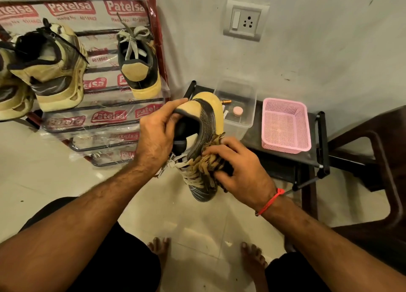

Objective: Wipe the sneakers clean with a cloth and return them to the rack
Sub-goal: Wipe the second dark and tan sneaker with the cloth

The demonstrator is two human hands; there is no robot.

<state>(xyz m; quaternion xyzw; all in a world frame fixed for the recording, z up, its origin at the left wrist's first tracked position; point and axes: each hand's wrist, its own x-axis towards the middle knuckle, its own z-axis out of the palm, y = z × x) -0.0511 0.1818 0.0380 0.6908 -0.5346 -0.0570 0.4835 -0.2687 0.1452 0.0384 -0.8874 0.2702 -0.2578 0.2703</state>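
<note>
Plastic-wrapped metal rack point(105, 116), upper left of the frame, printed "Patelsa"; it carries tan-and-black sneakers on its top tier. One high sneaker point(52, 67) stands at the left, heel toward the camera, with part of another at the frame's left edge. A low sneaker point(138, 61) stands at the rack's right end, heel out, laces tied. Centre of the frame: the left hand point(156, 133) grips the heel collar of a matching sneaker point(204, 125), thumb along the heel top, fingers apparently curled inside the opening. This sneaker is held in the air above the tiled floor, toe pointing down toward the camera. Right of centre, the right hand point(239, 166) presses a tan cloth point(211, 160) against the sneaker's side near the laces, fingers curled over the bunched fabric. A red thread point(271, 201) circles the right wrist. Behind the hands, a low black stand point(285, 160) bears a clear box point(239, 107) and, to its right, a pink basket point(285, 125). Upper centre-right, a wall socket point(246, 20). Far right, a dark chair point(373, 171).
</note>
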